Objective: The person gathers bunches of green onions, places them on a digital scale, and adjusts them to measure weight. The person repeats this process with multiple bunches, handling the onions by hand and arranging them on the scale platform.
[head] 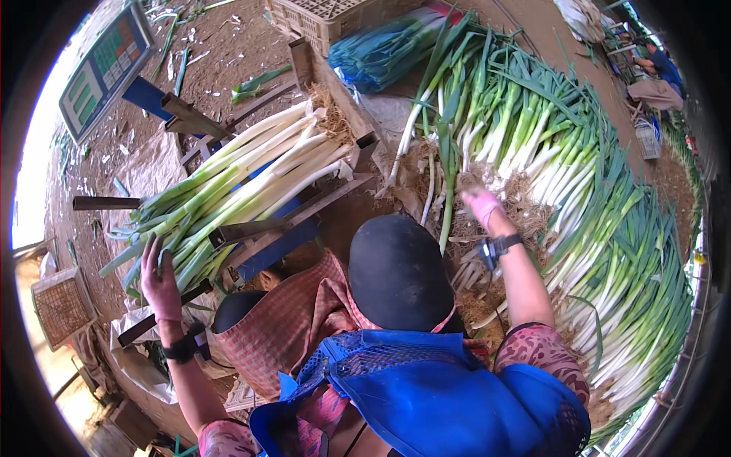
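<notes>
My left hand (160,280), in a pink glove, has its fingers apart at the green leaf ends of a bunch of large green onions (251,177). The bunch lies in a metal cradle (308,205) with upright posts, its rooty ends against a board (348,97). My right hand (484,207), also gloved in pink and blurred, is over the roots at the inner edge of a long curved heap of green onions (571,188). Whether its fingers pinch anything is unclear. One loose stalk (449,183) lies just left of that hand.
A scale display (105,68) stands at upper left. Behind the cradle are a plastic crate (325,20) and a bagged bundle of green onions (388,51). Another crate (63,305) is at far left. A person (662,71) sits at far upper right. Trimmings litter the dirt floor (228,51).
</notes>
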### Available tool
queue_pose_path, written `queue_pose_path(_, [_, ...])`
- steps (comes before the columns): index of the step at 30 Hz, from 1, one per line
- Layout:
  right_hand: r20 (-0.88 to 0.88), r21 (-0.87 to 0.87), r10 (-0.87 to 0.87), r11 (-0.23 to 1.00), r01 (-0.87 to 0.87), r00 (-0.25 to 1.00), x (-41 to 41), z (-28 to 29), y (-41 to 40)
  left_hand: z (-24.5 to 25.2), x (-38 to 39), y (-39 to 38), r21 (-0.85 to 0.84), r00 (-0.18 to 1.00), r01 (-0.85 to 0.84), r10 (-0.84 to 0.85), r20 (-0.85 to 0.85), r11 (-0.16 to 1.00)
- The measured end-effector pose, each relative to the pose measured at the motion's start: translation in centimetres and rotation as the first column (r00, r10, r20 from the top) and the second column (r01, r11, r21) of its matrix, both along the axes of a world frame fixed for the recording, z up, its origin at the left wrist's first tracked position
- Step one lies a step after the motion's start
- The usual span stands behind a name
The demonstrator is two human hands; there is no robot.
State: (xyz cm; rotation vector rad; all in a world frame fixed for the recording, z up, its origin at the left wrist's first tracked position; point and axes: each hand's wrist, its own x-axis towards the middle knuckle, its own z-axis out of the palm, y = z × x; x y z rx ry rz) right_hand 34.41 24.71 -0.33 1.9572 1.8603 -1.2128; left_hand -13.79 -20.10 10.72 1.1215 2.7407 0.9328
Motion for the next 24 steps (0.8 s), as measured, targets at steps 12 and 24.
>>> queue_pose_path(12, [0.161, -0.138, -0.321, 0.929, 0.343, 0.933, 7.1, -25.2, -9.3, 10.8, 6.5, 5.6, -0.106, 0.992, 0.076, -0.086, -0.087, 0.991])
queue_pose_path(24, [-0.868, -0.301, -0.342, 0.939, 0.166, 0.361, -0.3, 3.7, 0.8, 11.1, 7.5, 4.4, -0.074, 0.992, 0.07, -0.077, -0.1, 0.995])
